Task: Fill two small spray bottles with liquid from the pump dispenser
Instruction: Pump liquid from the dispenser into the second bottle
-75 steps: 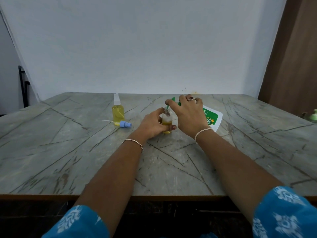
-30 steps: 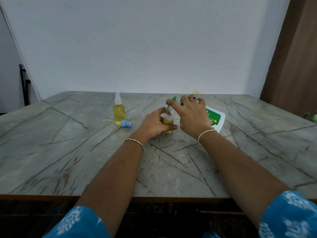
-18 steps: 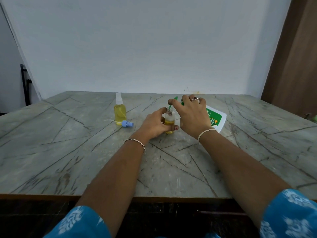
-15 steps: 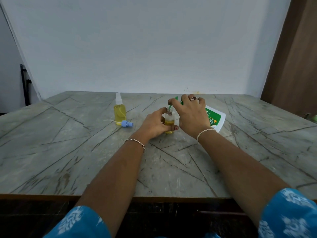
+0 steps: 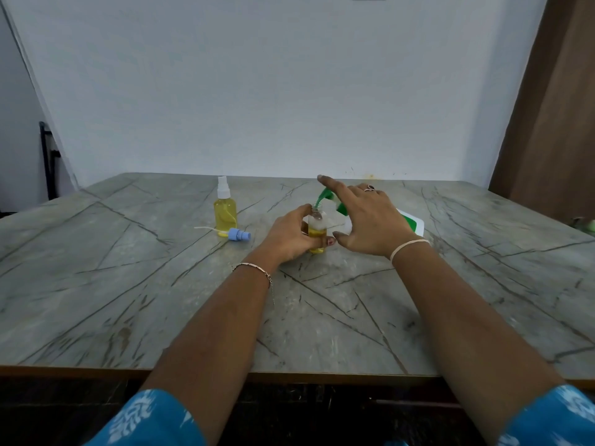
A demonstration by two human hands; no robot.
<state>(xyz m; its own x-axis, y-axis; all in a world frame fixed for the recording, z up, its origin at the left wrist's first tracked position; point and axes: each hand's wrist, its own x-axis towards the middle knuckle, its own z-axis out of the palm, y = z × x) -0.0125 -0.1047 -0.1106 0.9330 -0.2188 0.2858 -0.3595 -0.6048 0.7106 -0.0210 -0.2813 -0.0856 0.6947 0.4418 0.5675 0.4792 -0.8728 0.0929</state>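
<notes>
My left hand (image 5: 291, 236) grips a small clear spray bottle (image 5: 316, 230) standing uncapped on the table, part full of yellow liquid. The green pump nozzle (image 5: 323, 197) of the white and green dispenser (image 5: 412, 222) points down into its neck. My right hand (image 5: 363, 217) rests over the pump head, fingers spread, index finger stretched along the nozzle. It hides most of the dispenser. To the left stands a second spray bottle (image 5: 225, 206) full of yellow liquid, with its white sprayer on.
A loose blue sprayer cap (image 5: 239, 235) with a thin white tube lies flat by the full bottle. The grey marble table (image 5: 128, 300) runs wide on both sides. A brown wooden panel (image 5: 553, 107) stands at the right, and a white wall lies behind.
My right hand has lifted and its fingers have spread over the pump head. The green nozzle shows more. My left hand and the small bottle have stayed put.
</notes>
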